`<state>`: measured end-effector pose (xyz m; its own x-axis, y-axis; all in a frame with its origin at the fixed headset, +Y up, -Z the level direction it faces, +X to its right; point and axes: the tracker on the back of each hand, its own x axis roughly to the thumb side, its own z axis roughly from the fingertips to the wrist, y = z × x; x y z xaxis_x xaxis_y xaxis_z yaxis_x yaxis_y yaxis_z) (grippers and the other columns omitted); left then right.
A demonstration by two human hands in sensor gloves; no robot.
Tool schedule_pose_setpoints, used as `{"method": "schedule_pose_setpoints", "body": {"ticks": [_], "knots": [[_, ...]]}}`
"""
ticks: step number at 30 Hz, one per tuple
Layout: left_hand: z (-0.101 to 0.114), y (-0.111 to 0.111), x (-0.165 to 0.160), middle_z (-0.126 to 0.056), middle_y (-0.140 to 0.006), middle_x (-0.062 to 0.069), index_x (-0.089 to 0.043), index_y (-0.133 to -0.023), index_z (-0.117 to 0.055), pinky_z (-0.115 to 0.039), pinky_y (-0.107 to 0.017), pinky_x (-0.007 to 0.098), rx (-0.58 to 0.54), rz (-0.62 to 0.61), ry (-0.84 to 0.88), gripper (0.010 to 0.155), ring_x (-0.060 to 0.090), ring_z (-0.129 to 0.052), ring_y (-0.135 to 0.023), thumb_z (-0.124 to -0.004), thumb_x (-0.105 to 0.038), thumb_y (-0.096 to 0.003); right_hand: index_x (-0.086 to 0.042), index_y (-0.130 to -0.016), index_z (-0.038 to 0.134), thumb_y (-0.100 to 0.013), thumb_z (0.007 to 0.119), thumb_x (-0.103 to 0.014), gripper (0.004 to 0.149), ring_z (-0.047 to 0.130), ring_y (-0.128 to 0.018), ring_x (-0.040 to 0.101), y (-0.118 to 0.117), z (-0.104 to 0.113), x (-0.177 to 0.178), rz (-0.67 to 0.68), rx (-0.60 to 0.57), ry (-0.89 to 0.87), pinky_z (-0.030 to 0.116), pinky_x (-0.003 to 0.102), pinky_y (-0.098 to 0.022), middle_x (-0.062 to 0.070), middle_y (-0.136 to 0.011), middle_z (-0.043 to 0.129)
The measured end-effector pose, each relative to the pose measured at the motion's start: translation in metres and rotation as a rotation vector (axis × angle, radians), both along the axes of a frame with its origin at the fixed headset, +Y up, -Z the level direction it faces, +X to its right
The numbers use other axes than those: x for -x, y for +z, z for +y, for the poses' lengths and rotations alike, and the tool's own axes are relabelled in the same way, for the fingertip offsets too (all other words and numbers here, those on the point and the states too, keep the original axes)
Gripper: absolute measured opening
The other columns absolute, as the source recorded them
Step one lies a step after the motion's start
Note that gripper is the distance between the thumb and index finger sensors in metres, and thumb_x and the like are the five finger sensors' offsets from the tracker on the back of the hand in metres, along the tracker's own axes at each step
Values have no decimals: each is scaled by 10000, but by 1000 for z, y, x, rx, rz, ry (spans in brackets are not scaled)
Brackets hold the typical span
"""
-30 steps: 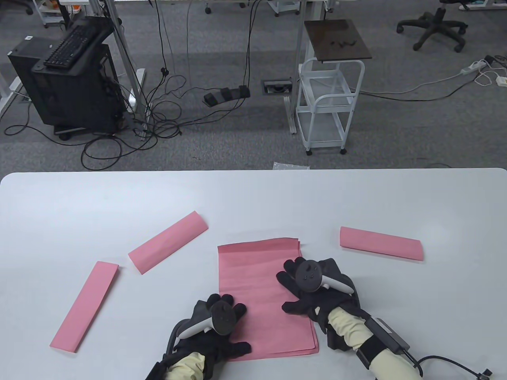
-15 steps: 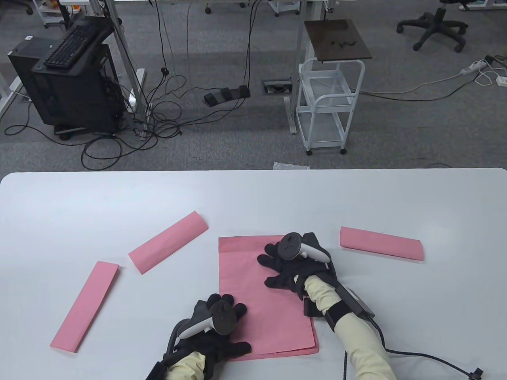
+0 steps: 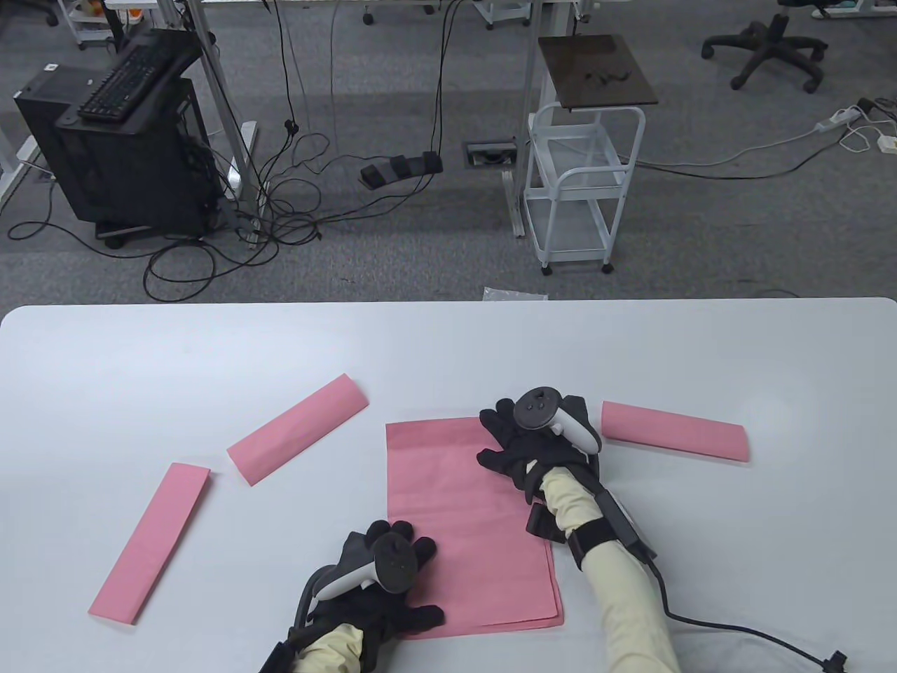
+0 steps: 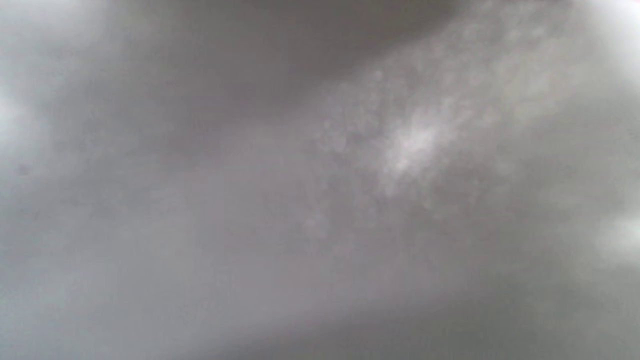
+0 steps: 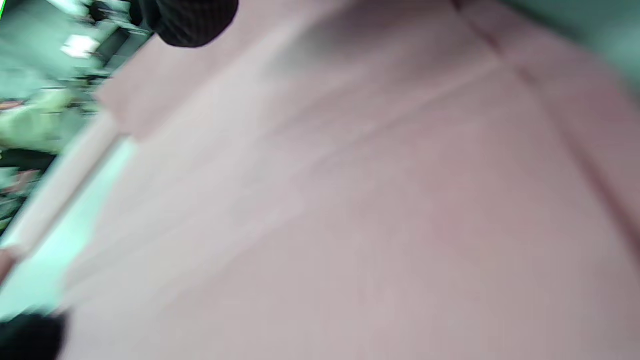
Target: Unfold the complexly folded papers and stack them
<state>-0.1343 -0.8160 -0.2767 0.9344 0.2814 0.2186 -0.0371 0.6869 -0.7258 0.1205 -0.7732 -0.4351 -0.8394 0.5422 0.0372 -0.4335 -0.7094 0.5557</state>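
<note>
The table view is bright and sharp, with soft, even light. The white table shines a little, and the shadows under the hands are faint. The table's far edge looks a bit curved. The left wrist view is only a gray blur with pale spots. The right wrist view is blurry too, pink all over, with a green tint at the upper left.

On the table, the unfolded stack of sheets lies at lower centre of the frame. The left hand rests on its lower left corner, the right hand on its upper right. Two folded papers lie to the left, a third folded paper to the right, just beside the right hand.
</note>
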Motion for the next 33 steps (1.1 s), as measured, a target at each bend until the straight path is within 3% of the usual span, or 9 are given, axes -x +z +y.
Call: {"method": "schedule_pose_setpoints", "body": {"ticks": [2, 6, 9, 17, 18, 20, 25, 27, 33], "knots": [[0, 0, 0, 376, -963, -132, -456, -963, 177, 215, -587, 519, 1, -1, 2, 931, 219, 375, -899, -534, -749, -439, -483, -1034, 176, -499, 636, -555, 709, -187, -969, 21, 24, 9, -1, 95, -124, 52, -142, 471, -667, -241, -1102, -62], [0, 0, 0, 373, -964, -131, -454, -965, 174, 213, -587, 520, 0, -1, 2, 931, 221, 372, -900, -535, -749, -439, -447, -1052, 144, -495, 625, -589, 750, -189, -978, 74, 97, 0, -7, 385, -1, 250, -143, 495, -658, -188, -1115, -77], [0, 0, 0, 369, -965, -130, -454, -964, 172, 210, -589, 520, -2, 1, 1, 930, 221, 369, -901, -537, -748, -439, -413, -1056, 123, -487, 630, -598, 784, -155, -994, 127, 126, -17, -12, 417, 67, 297, -125, 510, -657, -172, -1111, -99], [17, -6, -10, 296, -1016, -75, -415, -1003, 97, 117, -638, 572, 27, 12, -52, 913, 293, 270, -955, -606, -692, -490, -443, -1033, 117, -469, 679, -565, 805, -169, -979, 93, 130, -31, -18, 342, 90, 186, -130, 497, -660, -187, -1099, -77], [23, -6, -17, 243, -1059, 0, -369, -1044, 50, 89, -643, 587, -40, -6, -51, 891, 355, 207, -982, -595, -676, -512, -439, -1036, 123, -469, 680, -564, 805, -166, -981, 94, 131, -32, -18, 337, 83, 176, -131, 497, -658, -186, -1102, -72], [29, -4, -36, 226, -1069, -28, -373, -1073, -22, 90, -646, 586, -124, -28, 12, 828, 337, 236, -964, -594, -638, -536, -439, -1037, 124, -470, 680, -564, 804, -166, -980, 93, 130, -32, -18, 339, 89, 179, -132, 495, -657, -184, -1101, -74], [15, 2, -70, 215, -1075, -31, -327, -1070, 14, 93, -644, 585, -50, -89, 16, 828, 333, 244, -958, -566, -618, -555, -444, -1034, 124, -470, 681, -564, 801, -170, -977, 85, 130, -32, -19, 335, 94, 172, -142, 486, -653, -194, -1097, -76], [11, 1, -66, 273, -1023, -66, -366, -1013, 94, 110, -633, 573, -30, -87, 8, 847, 306, 265, -946, -538, -654, -527, -441, -1035, 126, -470, 680, -565, 801, -167, -978, 88, 130, -32, -19, 336, 91, 177, -136, 489, -656, -189, -1099, -73], [16, -4, -18, 237, -1037, -156, -433, -1000, 67, 107, -642, 575, -16, -9, -83, 887, 291, 243, -968, -606, -659, -468, -442, -1037, 126, -471, 679, -566, 800, -169, -979, 85, 130, -33, -19, 334, 89, 171, -141, 485, -655, -193, -1100, -72]]}}
